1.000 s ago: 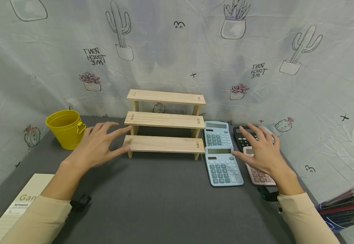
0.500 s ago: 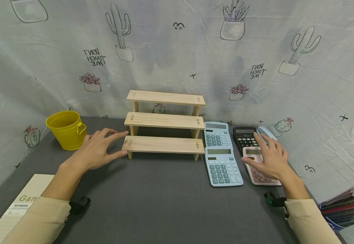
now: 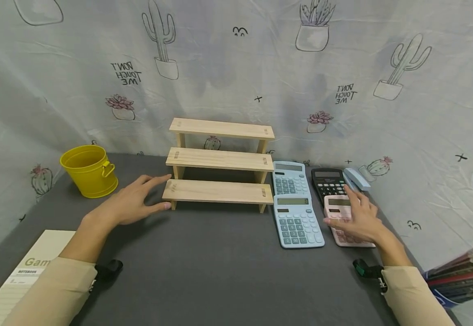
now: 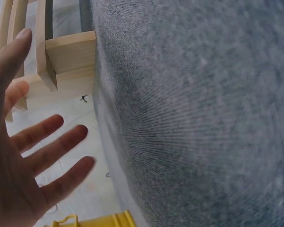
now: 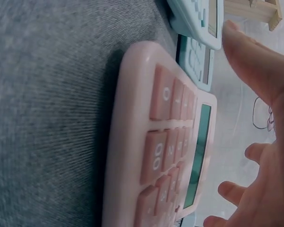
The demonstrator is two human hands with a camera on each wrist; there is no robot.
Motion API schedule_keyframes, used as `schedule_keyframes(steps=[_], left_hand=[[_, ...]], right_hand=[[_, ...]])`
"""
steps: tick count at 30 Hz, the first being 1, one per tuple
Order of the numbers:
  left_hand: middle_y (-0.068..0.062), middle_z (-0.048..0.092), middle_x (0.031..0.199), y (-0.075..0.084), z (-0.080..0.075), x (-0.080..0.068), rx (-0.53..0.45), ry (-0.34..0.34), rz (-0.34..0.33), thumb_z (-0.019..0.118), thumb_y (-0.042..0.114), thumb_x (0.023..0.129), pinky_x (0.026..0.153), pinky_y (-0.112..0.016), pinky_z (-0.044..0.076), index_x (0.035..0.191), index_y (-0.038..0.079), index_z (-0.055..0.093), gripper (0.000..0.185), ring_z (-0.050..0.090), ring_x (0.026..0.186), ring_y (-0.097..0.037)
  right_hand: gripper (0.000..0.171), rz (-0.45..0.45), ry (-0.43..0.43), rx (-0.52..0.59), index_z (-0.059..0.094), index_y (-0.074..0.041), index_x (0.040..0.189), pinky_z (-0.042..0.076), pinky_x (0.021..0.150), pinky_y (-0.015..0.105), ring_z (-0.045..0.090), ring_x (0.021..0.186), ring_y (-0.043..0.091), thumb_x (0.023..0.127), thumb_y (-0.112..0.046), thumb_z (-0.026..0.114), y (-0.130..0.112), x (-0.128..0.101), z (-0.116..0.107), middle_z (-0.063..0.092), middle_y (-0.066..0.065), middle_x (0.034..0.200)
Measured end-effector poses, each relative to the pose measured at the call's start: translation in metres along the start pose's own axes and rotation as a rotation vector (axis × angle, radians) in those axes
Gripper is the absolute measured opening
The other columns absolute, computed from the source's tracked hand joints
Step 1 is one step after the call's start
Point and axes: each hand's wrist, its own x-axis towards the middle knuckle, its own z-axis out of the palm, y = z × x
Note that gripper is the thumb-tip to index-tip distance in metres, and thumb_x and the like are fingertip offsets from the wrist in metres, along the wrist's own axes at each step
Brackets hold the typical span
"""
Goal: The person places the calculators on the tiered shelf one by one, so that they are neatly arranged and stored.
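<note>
Black calculator [image 3: 329, 180] shows more now: a second ago the right hand [image 3: 356, 218] covered part of it, and on my feed that hand has shifted back and outward, over the pink calculator [image 3: 338, 204], fingers loose, grasping nothing. Across to the left hand [image 3: 127, 204], drawn back slightly, fingers spread and free, thumb and index at the left end of the shelf [image 3: 219, 159]; I can't tell if they touch. Shelf unmoved, upright on the table [image 3: 220, 262].
</note>
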Motion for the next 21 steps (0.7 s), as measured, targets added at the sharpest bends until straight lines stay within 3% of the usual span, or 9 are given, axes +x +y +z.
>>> schedule_keyframes(steps=[7, 16, 21], left_hand=[[-0.026, 0.04, 0.152, 0.005, 0.003, 0.006, 0.013, -0.047, -0.044, 0.062, 0.071, 0.091, 0.093, -0.072, 0.046, 0.164, 0.027, 0.024, 0.093, 0.054, 0.126, -0.05], [-0.027, 0.042, 0.153, -0.007, 0.009, 0.013, -0.093, -0.06, -0.029, 0.059, 0.066, 0.096, 0.105, -0.072, 0.038, 0.164, 0.019, 0.026, 0.089, 0.046, 0.136, -0.049], [-0.028, 0.045, 0.152, -0.013, 0.011, 0.015, -0.153, -0.057, -0.017, 0.056, 0.063, 0.099, 0.105, -0.071, 0.038, 0.163, 0.015, 0.028, 0.084, 0.046, 0.137, -0.049]], right_hand=[[0.136, -0.01, -0.039, 0.007, -0.007, -0.009, 0.164, 0.027, 0.094, 0.084, 0.02, 0.131, 0.072, 0.077, -0.06, 0.084, 0.004, -0.002, 0.005, 0.006, 0.042, 0.158], [0.139, 0.008, -0.067, 0.002, -0.008, -0.006, 0.163, 0.027, 0.095, 0.083, 0.022, 0.128, 0.074, 0.075, -0.057, 0.087, 0.008, -0.007, 0.005, 0.005, 0.045, 0.156], [0.14, 0.022, -0.075, 0.001, -0.011, -0.003, 0.162, 0.029, 0.096, 0.083, 0.026, 0.126, 0.075, 0.076, -0.056, 0.086, 0.01, -0.006, 0.007, 0.005, 0.047, 0.154]])
